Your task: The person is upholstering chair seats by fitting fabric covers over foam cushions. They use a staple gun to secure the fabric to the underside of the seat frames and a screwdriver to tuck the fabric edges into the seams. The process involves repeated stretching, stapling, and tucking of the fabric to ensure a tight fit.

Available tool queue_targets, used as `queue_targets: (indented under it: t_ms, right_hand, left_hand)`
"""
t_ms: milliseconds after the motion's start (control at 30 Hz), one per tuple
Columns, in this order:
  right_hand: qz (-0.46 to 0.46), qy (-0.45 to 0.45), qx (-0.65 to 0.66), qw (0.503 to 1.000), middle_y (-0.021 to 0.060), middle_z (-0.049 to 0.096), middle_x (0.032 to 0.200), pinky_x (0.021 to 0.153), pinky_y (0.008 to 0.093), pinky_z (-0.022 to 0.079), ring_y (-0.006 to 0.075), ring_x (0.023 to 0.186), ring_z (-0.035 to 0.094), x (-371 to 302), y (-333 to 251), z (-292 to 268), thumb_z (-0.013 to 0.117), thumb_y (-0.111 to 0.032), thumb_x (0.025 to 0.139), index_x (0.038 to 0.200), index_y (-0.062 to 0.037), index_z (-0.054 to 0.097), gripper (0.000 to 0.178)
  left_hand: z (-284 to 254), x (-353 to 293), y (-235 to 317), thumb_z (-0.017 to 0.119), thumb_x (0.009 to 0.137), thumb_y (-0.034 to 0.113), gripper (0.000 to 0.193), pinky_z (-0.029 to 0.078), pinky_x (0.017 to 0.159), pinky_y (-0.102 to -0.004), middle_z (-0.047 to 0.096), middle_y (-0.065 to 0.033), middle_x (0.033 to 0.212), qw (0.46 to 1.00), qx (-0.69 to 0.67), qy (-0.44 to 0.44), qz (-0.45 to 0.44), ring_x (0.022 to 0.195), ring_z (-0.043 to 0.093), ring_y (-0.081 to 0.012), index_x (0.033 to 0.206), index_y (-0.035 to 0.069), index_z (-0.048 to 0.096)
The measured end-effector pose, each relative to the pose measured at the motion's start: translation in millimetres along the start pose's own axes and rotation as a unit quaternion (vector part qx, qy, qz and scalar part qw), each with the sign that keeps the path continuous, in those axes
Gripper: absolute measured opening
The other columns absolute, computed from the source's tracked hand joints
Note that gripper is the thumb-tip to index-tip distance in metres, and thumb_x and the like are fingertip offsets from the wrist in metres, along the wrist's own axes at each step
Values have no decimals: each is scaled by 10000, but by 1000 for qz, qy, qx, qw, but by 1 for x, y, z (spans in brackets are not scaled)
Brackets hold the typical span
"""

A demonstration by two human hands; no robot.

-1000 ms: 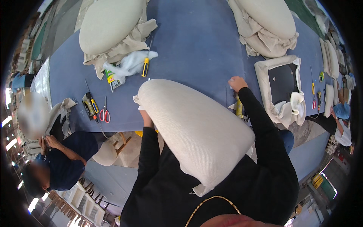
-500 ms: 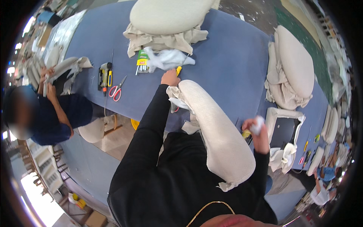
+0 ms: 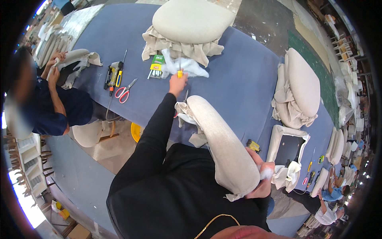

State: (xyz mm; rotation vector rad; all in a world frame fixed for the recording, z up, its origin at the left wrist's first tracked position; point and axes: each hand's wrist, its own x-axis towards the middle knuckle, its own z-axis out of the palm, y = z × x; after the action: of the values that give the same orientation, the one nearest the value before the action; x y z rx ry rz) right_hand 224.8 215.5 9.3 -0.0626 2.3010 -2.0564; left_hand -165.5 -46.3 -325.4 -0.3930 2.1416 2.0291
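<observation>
A beige upholstered cushion stands tilted on edge against my lap, with loose cloth at its far end. My left hand is closed on a yellow-handled tool whose thin shaft points away over white wadding. I cannot tell whether it is a screwdriver or an awl. My right hand grips the right side of the cushion, its fingers partly hidden behind it. A white fluffy tuft is at that hand. Red-handled scissors lie partly covered near the cushion's far end.
On the blue table lie other scissors, a glue gun, a green and yellow box and a yellow tape measure. Covered cushions are stacked at the back and right. A co-worker handles a cushion at left.
My right hand has moved down from beside the table edge onto the cushion. My left hand still holds the yellow-handled tool, now turned to point away. The whole view has shifted slightly.
</observation>
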Motion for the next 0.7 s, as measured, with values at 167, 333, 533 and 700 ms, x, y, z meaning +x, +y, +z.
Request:
queue_targets:
  t_ms: [167,333,533,700]
  right_hand:
    - [-15,32,20,999,437,415,1565,1183,561,415,504,1477,472,-2,9,22,998,-27,600,1150,-164,283,913]
    - [96,149,192,965,422,417,1564,1180,574,419,504,1475,473,10,-10,47,984,31,600,1125,-182,295,892]
    - [109,286,164,938,402,441,1550,1176,582,431,497,1457,491,23,-24,75,963,70,631,1110,-175,308,848]
    - [116,208,144,960,391,460,1537,1178,575,422,482,1441,508,23,-19,50,965,-61,697,1090,-148,332,751]
  left_hand:
    - [44,96,10,777,969,170,260,532,559,-382,617,-77,816,923,-337,129,-136,664,632,-225,1098,41,592]
    - [32,165,-19,773,891,21,254,498,524,-402,609,-81,846,886,-383,159,-206,644,601,-216,1000,76,550]
    - [47,165,9,668,911,68,194,539,607,-390,580,-49,887,861,-446,229,-82,684,580,-216,1073,88,563]
    - [17,200,-15,633,1002,208,145,594,768,-415,670,-58,966,834,-541,95,-54,864,678,-239,1105,108,607]
